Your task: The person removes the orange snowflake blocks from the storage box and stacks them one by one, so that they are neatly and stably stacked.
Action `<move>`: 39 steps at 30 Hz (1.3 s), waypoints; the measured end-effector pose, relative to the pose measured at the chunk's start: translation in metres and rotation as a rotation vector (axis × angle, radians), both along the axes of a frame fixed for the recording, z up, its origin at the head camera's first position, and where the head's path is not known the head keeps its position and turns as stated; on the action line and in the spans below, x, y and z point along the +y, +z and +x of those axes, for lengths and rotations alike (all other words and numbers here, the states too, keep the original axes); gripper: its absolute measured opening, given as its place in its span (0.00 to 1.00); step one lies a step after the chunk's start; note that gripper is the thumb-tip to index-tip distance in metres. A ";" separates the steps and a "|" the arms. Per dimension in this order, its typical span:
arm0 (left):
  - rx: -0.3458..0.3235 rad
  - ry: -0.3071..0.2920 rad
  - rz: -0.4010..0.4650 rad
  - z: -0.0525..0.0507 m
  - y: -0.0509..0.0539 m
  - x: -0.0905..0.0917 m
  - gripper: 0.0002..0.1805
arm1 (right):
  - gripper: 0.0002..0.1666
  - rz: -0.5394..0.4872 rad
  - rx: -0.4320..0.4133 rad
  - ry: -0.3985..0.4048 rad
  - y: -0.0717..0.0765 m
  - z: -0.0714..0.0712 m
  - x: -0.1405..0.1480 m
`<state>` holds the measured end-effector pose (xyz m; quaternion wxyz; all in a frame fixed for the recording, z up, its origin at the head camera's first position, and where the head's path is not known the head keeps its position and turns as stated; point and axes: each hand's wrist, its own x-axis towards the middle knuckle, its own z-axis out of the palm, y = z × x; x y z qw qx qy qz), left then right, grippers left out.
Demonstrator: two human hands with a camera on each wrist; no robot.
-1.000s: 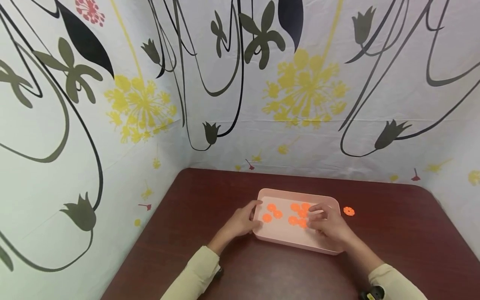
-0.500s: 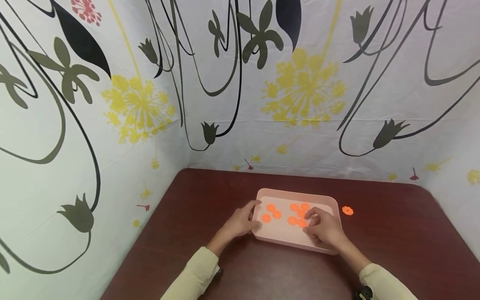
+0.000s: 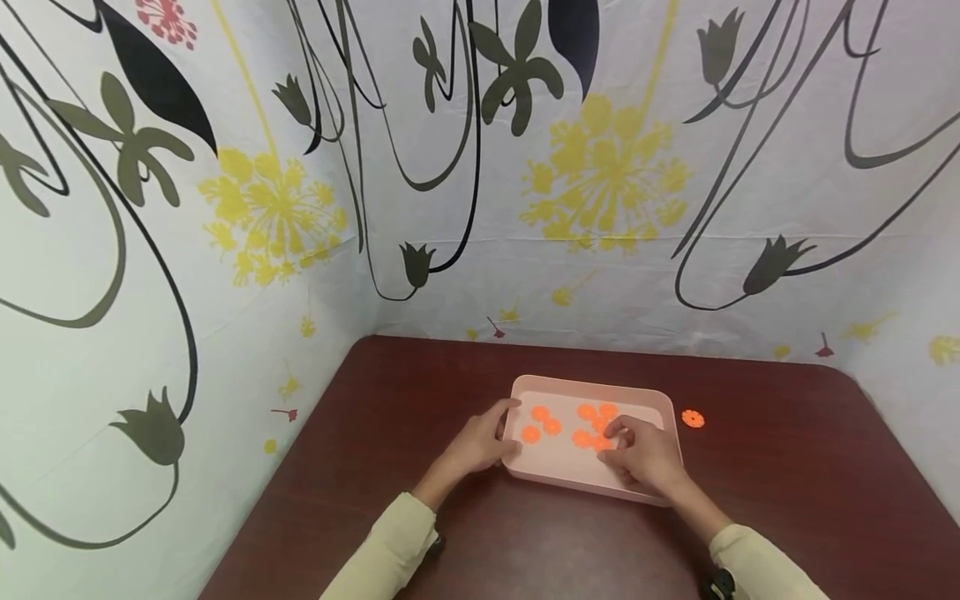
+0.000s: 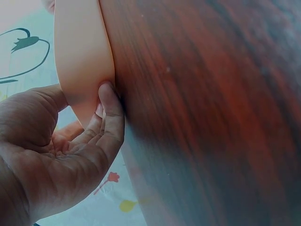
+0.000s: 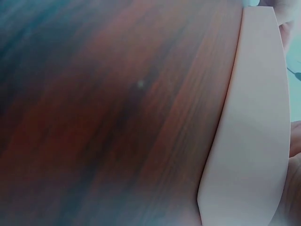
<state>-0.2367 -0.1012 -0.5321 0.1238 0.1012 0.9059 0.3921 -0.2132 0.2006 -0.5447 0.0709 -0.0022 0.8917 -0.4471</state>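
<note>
A shallow pink tray (image 3: 555, 468) lies on the dark table, with several orange notched discs (image 3: 540, 413) flat inside it, in a left and a right group. My left hand (image 3: 480, 440) grips the tray's left end; the left wrist view shows fingers curled under the tray wall (image 4: 84, 52). Over the tray's right half, my right hand (image 3: 645, 457) has bent fingers and thumb at the right group of discs (image 3: 582, 438). Whether they pinch a disc is hidden. In the right wrist view the tray wall (image 5: 254, 117) covers most of that hand.
One orange disc (image 3: 693, 418) lies on the table (image 3: 450, 533) just right of the tray. Behind the table and to its left hangs a white cloth (image 3: 480, 275) with flower patterns. Dark wrist devices (image 3: 722, 583) sit at both sleeves.
My right hand has shifted left and lowered toward the right group of discs, its fingers bending more. The left hand keeps its grip on the tray. The head view has drifted slightly.
</note>
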 end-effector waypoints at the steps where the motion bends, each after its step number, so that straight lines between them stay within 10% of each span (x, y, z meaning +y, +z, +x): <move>1: 0.001 0.002 -0.001 0.000 0.000 0.000 0.39 | 0.19 0.012 0.007 0.002 0.000 0.000 -0.001; 22: 0.005 0.005 -0.002 0.002 0.000 -0.001 0.39 | 0.18 0.088 0.064 0.046 -0.001 -0.001 -0.007; 39: -0.002 -0.001 0.004 0.001 0.001 -0.002 0.39 | 0.19 -0.060 -0.001 0.002 -0.004 -0.003 0.000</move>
